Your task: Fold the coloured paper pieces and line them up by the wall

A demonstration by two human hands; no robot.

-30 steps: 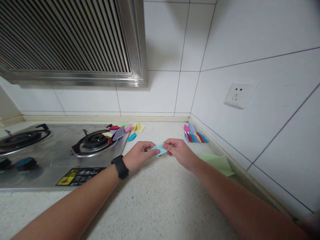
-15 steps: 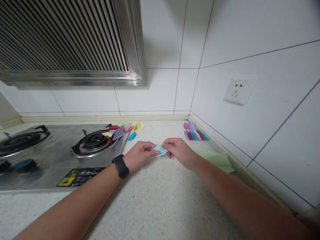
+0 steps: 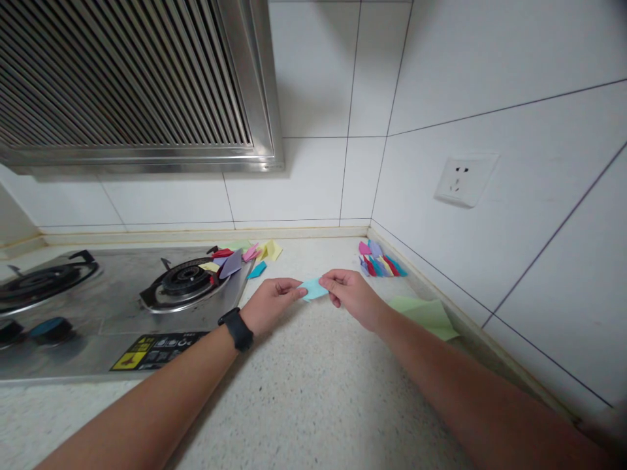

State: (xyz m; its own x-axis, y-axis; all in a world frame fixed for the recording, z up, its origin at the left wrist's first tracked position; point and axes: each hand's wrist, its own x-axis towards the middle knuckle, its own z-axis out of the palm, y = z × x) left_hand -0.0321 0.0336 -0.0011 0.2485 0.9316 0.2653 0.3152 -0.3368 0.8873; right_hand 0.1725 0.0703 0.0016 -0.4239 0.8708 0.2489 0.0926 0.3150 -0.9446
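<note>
A small light-blue piece of folded paper [image 3: 314, 289] is stretched between my two hands, just above the speckled counter [image 3: 313, 378]. My left hand [image 3: 275, 301], with a black watch on the wrist, pinches its left end between thumb and fingers. At the other end, the thumb and fingers of my right hand [image 3: 350, 292] are closed on its right edge. Folded colored papers [image 3: 382, 264] lie in rows beyond my right hand. Beside my right forearm is a pale green sheet [image 3: 426, 316], partly covered by the arm.
On the left is a gas stove [image 3: 122, 326] with black burners. Loose folded papers [image 3: 230, 263] overlap its right burner, and a blue paper piece [image 3: 257, 269] lies at its edge. A range hood [image 3: 147, 85] hangs above. The right wall has a socket [image 3: 465, 181].
My fingers have shifted toward the ends of the light-blue paper, so more of it shows between them. The whole view has moved slightly.
</note>
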